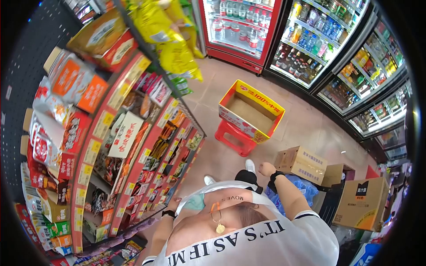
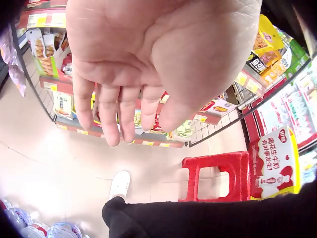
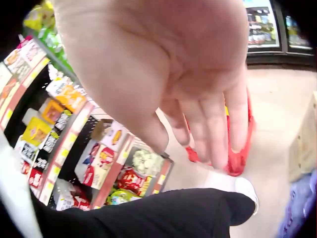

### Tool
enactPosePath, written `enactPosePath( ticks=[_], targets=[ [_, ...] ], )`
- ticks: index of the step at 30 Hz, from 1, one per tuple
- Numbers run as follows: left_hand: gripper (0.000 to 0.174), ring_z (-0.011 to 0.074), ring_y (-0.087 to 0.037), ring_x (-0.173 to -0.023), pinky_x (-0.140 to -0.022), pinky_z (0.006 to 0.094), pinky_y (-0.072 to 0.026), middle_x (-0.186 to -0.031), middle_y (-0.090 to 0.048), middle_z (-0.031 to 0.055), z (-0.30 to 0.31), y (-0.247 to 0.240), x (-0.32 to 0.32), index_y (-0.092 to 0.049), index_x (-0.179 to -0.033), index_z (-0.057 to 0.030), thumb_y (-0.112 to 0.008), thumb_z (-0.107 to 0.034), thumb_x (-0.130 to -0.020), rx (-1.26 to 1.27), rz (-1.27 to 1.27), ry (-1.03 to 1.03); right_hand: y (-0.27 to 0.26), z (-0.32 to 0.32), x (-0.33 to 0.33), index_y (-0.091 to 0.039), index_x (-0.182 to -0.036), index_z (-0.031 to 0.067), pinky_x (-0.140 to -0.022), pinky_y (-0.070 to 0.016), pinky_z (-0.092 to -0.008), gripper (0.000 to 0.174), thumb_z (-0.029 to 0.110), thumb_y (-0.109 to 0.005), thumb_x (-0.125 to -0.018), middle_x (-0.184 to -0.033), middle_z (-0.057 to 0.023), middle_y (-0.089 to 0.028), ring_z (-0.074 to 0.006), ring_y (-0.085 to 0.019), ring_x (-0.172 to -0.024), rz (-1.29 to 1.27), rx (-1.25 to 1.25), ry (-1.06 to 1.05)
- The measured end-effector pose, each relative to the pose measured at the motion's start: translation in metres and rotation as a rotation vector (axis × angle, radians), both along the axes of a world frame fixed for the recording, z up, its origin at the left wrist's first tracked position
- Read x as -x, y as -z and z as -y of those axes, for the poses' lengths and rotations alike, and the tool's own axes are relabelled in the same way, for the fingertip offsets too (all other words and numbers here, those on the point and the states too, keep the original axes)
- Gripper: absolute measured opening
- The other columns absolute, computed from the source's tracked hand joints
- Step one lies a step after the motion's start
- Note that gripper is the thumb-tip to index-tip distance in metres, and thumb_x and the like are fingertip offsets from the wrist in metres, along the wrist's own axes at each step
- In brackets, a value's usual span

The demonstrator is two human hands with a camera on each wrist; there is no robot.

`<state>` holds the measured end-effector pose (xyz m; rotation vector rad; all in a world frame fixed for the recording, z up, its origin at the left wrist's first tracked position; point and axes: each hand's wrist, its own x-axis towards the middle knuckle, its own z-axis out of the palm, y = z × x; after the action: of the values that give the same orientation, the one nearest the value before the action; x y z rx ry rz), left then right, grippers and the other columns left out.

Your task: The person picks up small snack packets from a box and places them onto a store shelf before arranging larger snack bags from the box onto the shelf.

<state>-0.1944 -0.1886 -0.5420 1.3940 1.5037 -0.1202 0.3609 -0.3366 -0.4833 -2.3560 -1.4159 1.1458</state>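
My left hand [image 2: 148, 54] hangs low beside the snack shelf [image 1: 146, 153] with its fingers straight and nothing in the palm. In the head view only a bit of that hand [image 1: 174, 204] shows past the white shirt. My right hand [image 3: 163, 59] hangs at my other side, fingers loosely extended and holding nothing; from above, this hand [image 1: 267, 169] appears near the wrapped bottle packs [image 1: 295, 193]. On the floor ahead, a red plastic stool [image 1: 234, 139] carries a yellow and red open-topped carton [image 1: 226, 116], whose brown inside shows.
Glass-door drink fridges [image 1: 306, 40] line the far side. Brown cardboard boxes [image 1: 361, 204] stand at the right, another carton [image 1: 302, 164] closer in. Yellow snack bags [image 1: 166, 40] hang from the shelf end. Tiled floor [image 1: 208, 80] runs between shelf and fridges.
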Motion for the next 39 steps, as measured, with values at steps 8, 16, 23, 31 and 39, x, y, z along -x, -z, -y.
enactPosePath(
  ticks=[8, 16, 23, 31, 39],
  targets=[
    [0.023, 0.0148, -0.06, -0.068, -0.055, 0.0288, -0.0473, -0.08, -0.065, 0.0051, 0.028, -0.025, -0.116, -0.066, -0.095, -0.0071, -0.061, -0.022, -0.078, 0.219, -0.088, -0.094, 0.027, 0.094, -0.087, -0.067, -0.088, 0.0021, -0.079, -0.0489, -0.0397, 0.028, 0.024, -0.054, -0.076, -0.094, -0.0197, -0.063, -0.0343, -0.061, -0.088, 0.0, 0.359, 0.175],
    [0.032, 0.0143, -0.06, -0.075, -0.066, 0.0268, -0.0491, -0.087, -0.064, 0.007, 0.04, -0.073, -0.263, -0.059, -0.106, -0.0011, -0.06, -0.024, -0.083, 0.149, 0.179, -0.135, 0.012, 0.123, -0.203, -0.068, -0.093, 0.0079, -0.063, -0.0519, -0.035, 0.024, 0.024, -0.052, -0.084, -0.088, -0.0116, -0.066, -0.0254, -0.065, -0.074, 0.217, 0.481, -0.35],
    [0.032, 0.0147, -0.06, -0.079, -0.07, 0.0281, -0.0503, -0.088, -0.062, 0.0072, 0.032, -0.105, -0.292, -0.058, -0.106, 0.0016, -0.061, -0.018, -0.081, 0.096, 0.188, -0.147, 0.038, 0.054, -0.266, -0.065, -0.086, -0.0017, -0.06, -0.0509, -0.0344, 0.026, 0.02, -0.053, -0.08, -0.073, -0.0152, -0.065, -0.0256, -0.064, -0.063, 0.183, 0.338, -0.08],
    [0.03, 0.0155, -0.062, -0.067, -0.057, 0.0286, -0.0489, -0.078, -0.064, 0.0052, 0.019, -0.092, -0.25, -0.063, -0.095, -0.0051, -0.058, -0.029, -0.078, 0.198, -0.015, -0.328, 0.005, -0.067, -0.242, -0.058, -0.097, 0.0, -0.057, -0.05, -0.0327, 0.036, 0.034, -0.054, -0.084, -0.077, -0.0112, -0.065, -0.0201, -0.064, -0.066, -0.24, 0.232, 0.226],
    [0.03, 0.0153, -0.06, -0.064, -0.061, 0.0285, -0.0489, -0.075, -0.064, 0.0083, 0.04, -0.081, -0.262, -0.062, -0.096, 0.0009, -0.06, -0.022, -0.078, -0.009, 0.129, -0.488, 0.036, -0.13, -0.245, -0.047, -0.114, 0.0016, -0.066, -0.0528, -0.0443, 0.054, 0.049, -0.038, -0.091, -0.096, -0.0186, -0.063, -0.0302, -0.065, -0.079, -0.685, 0.393, 0.597]
  ],
)
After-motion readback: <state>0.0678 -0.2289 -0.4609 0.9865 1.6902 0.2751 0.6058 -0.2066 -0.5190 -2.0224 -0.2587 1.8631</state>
